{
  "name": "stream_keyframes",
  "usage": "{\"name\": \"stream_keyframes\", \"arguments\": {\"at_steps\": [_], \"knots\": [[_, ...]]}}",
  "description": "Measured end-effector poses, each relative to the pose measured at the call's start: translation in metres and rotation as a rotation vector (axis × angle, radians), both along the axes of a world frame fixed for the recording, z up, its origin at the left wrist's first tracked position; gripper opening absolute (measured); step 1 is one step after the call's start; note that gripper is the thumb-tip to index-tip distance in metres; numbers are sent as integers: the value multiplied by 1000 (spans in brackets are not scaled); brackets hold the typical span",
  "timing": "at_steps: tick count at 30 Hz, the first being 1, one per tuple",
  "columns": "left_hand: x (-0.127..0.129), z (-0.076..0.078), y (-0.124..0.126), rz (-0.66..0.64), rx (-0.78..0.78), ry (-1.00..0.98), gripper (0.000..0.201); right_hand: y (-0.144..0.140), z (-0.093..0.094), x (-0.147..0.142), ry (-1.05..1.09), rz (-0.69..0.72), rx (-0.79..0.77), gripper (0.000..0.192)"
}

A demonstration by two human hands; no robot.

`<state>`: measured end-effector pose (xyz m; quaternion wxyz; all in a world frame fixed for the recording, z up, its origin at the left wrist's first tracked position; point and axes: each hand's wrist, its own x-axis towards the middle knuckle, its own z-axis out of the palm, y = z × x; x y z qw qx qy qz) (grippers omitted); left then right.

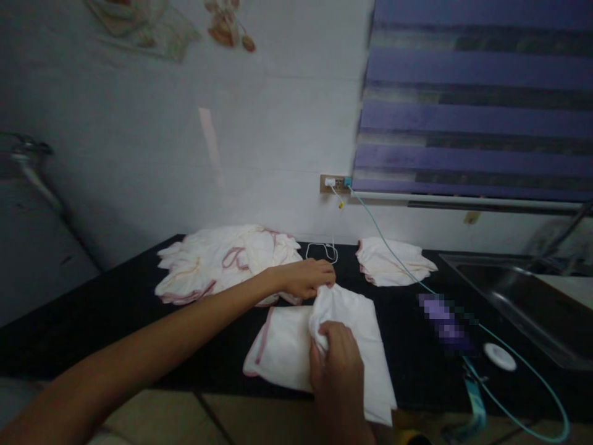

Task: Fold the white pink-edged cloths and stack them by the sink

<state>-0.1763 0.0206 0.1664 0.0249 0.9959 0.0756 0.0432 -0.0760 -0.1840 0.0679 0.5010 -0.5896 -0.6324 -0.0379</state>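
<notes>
- Between the 2 hands, on the black counter (115, 309), lies a white cloth (287, 349) with pink edging, partly folded over itself.
- Left hand (308, 277): fingers closed, pinching the cloth's upper fold at its far edge.
- Right hand (338, 364): fingers curled shut on a bunched ridge of the same cloth, nearer the body.
- Cloth's long axis runs roughly left to right across the counter; the raised fold slants from the left hand down toward the right hand.
- Beyond the left hand, touching the wrist line: a loose heap of cloths (222, 259), same white with pink trim.
- Right of the left hand, apart from it: a smaller stack of cloths (393, 262).
- Far right of the right hand: a steel sink (523, 296); contents cannot be told.
- Teal cable (393, 250) runs from the wall socket (336, 183) across the smaller stack.
</notes>
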Motion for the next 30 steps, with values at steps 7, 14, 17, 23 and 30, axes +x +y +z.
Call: {"name": "stream_keyframes", "arguments": {"at_steps": [7, 14, 17, 23, 30], "knots": [[-49, -58, 1, 121, -22, 100, 37, 11, -40, -30, -212, 85, -296, 28], [-51, -30, -15, 403, -248, -73, 41, 4, -5, 4, -200, 443, -447, 33], [-37, -28, -40, 459, -314, -312, 42, 16, 8, 29, -160, 307, -286, 30], [-8, -114, -89, 618, -274, -283, 49, 50, -33, 47, -289, 12, -303, 47], [-21, -142, -103, 658, -116, -248, 54, 52, -63, 47, -428, -20, -368, 55]]}}
